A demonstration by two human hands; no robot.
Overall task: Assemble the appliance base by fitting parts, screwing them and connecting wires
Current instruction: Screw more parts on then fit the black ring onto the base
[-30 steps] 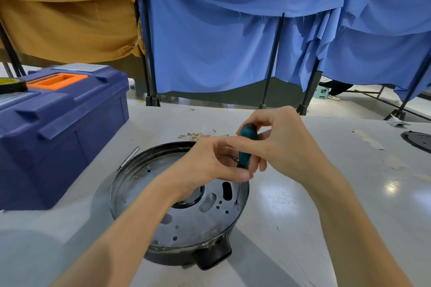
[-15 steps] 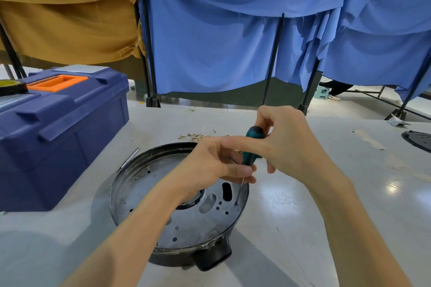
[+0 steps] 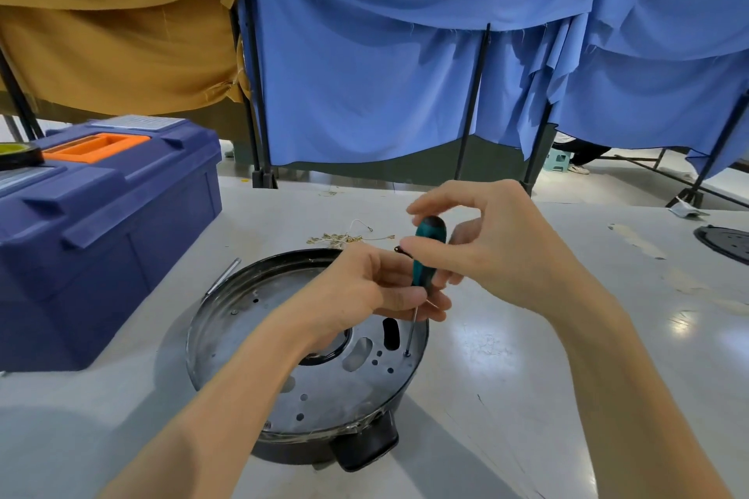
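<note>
On a grey table [image 3: 506, 356], left hand [image 3: 356, 292] and right hand [image 3: 498, 251] both grip a teal screwdriver [image 3: 425, 255], tip on the appliance base [image 3: 243, 328].

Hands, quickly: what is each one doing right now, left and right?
Left hand: fingers pinch the screwdriver low on its handle.
Right hand: fingers grip the top of the same screwdriver.

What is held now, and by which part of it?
A screwdriver. The left grip pinches the bottom of its green handle; the right grip holds the handle's top.
</note>
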